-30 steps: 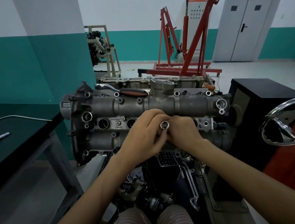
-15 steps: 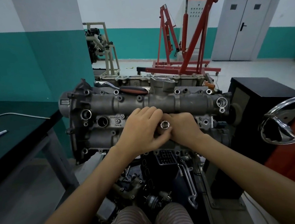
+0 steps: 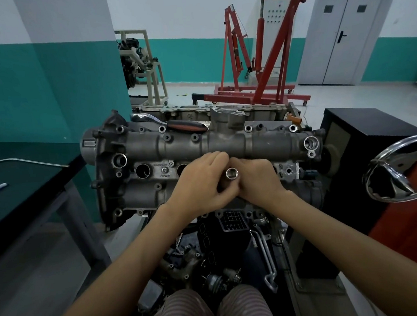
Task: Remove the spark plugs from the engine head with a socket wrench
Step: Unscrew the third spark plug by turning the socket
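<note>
Head view is being filled by the grey cast-metal engine head [image 3: 201,146], which is lying across the middle of the scene. Its near middle face is being covered by two bare hands, so the plug wells there, and any spark plugs in them, are being hidden. Two round dark wells are being left showing to the left of the hands. A shiny chrome tubular socket [image 3: 232,173] is being held between the hands, its open end being turned toward the camera; its lower length is being concealed by the fingers, so what it is seated on cannot be told. The left hand [image 3: 199,186] is being kept curled round the socket from the left, fingers pressed together over the top. The right hand [image 3: 259,178] is being kept against it from the right; its fingertips are being hidden beneath the left hand, and whether they are pinching the socket cannot be told. A chrome ratchet wrench with a black and orange handle [image 3: 172,123] is being left lying on the far edge of the head. A red steel engine hoist [image 3: 269,60] is standing far behind. At the right edge a chrome emblem-shaped piece [image 3: 402,167] is being cut off by the frame. A dark green table [image 3: 30,186] is standing to the left.
</note>
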`<action>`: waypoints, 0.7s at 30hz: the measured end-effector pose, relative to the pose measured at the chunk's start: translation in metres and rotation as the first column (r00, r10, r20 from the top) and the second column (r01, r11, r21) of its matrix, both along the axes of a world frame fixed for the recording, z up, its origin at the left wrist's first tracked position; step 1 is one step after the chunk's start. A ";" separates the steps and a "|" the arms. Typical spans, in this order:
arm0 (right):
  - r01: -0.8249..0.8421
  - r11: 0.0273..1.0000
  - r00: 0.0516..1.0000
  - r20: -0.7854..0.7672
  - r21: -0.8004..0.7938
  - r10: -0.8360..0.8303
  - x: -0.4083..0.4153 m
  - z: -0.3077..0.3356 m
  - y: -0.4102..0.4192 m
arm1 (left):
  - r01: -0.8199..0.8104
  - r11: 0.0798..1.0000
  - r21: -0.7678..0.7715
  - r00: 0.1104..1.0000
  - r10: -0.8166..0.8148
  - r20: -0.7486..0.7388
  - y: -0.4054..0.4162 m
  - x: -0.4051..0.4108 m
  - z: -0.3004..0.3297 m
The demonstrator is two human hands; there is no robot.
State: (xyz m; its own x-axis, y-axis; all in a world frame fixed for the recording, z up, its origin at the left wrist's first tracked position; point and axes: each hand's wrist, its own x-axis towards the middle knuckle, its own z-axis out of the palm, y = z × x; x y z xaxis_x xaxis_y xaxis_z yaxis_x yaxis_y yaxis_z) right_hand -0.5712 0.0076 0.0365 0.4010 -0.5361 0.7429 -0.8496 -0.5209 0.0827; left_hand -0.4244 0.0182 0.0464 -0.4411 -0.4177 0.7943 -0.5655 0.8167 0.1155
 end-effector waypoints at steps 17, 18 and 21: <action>0.052 0.999 0.999 0.003 -0.011 -0.052 0.002 0.001 0.003 | 0.015 0.996 0.088 0.984 0.001 -0.176 -0.010 -0.003 -0.024; 0.068 0.998 0.998 -0.001 -0.021 -0.068 0.001 0.001 0.003 | -0.020 0.999 0.044 0.986 0.027 -0.165 -0.011 -0.004 -0.025; 0.114 0.992 0.993 -0.014 -0.049 -0.114 0.000 0.000 0.002 | -0.055 0.997 -0.062 0.987 0.045 -0.152 -0.016 -0.006 -0.026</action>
State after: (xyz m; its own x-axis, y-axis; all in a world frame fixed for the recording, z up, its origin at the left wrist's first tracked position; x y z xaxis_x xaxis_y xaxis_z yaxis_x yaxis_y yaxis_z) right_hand -0.5710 0.0098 0.0369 0.3522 -0.5429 0.7623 -0.9014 -0.4158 0.1204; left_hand -0.4303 0.0019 0.0199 -0.2944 -0.3809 0.8765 -0.5862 0.7963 0.1491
